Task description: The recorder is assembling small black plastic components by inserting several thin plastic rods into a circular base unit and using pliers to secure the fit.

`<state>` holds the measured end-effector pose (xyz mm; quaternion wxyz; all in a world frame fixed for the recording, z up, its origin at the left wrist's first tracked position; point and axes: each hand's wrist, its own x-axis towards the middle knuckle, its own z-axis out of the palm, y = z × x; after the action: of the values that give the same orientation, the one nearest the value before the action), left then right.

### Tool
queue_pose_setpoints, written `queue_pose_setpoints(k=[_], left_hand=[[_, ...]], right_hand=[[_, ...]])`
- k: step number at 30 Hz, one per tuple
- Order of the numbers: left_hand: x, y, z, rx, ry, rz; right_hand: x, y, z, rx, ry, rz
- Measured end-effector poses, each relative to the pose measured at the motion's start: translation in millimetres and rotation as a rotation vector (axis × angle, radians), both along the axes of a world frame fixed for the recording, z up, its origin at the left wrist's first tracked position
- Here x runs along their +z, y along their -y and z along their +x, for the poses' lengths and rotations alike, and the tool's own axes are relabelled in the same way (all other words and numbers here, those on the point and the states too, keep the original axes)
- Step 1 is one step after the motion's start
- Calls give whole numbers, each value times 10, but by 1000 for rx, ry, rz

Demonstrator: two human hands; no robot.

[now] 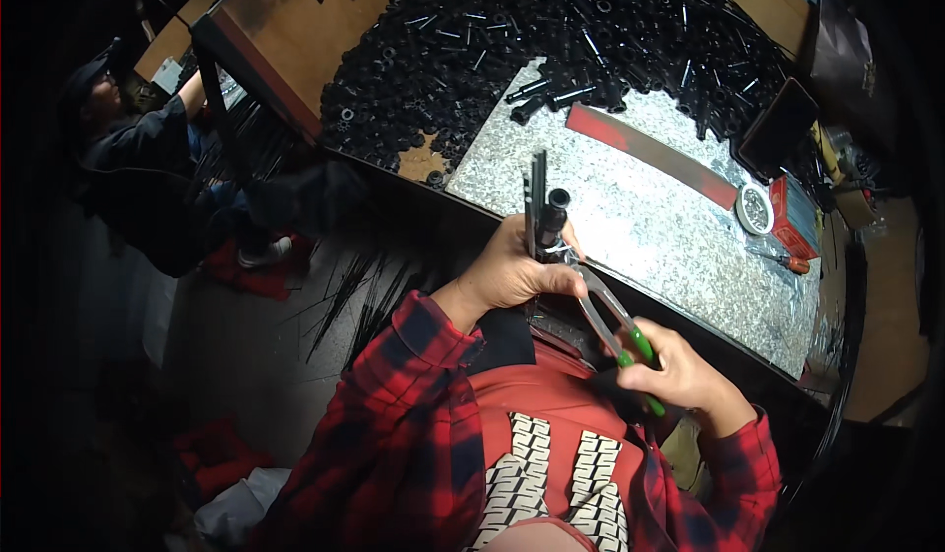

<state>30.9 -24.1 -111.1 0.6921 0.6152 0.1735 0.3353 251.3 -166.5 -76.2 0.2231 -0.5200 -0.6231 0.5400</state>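
Observation:
My left hand [507, 268] is closed around a bundle of thin black rods [535, 197] and a black tubular part [557, 205] with a round, hollow-looking end. Both stand roughly upright above the fist, just off the near edge of the bench. In my right hand [681, 367] are pliers [599, 318] with green handles, gripped at the handle end. Their jaws meet the base of the tubular part beside my left thumb. What exactly the jaws bite on is too small to tell.
Black tubular parts [453, 60] are heaped across the back of the speckled bench top [669, 247]. A red-and-brown flat bar [650, 156] lies there. Rightward are a white bowl [755, 208], a red box [793, 219] and a screwdriver [790, 261]. Another person [138, 148] works at left.

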Motion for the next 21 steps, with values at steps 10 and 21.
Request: queue_pose_setpoints(k=[10,21], left_hand=[[88,-48,27,-105,-11,-76],[21,-1,88,89,-60,91]], right_hand=[[103,31,145,-45,-602,-749],[328,-90,18,-57,315,143]])
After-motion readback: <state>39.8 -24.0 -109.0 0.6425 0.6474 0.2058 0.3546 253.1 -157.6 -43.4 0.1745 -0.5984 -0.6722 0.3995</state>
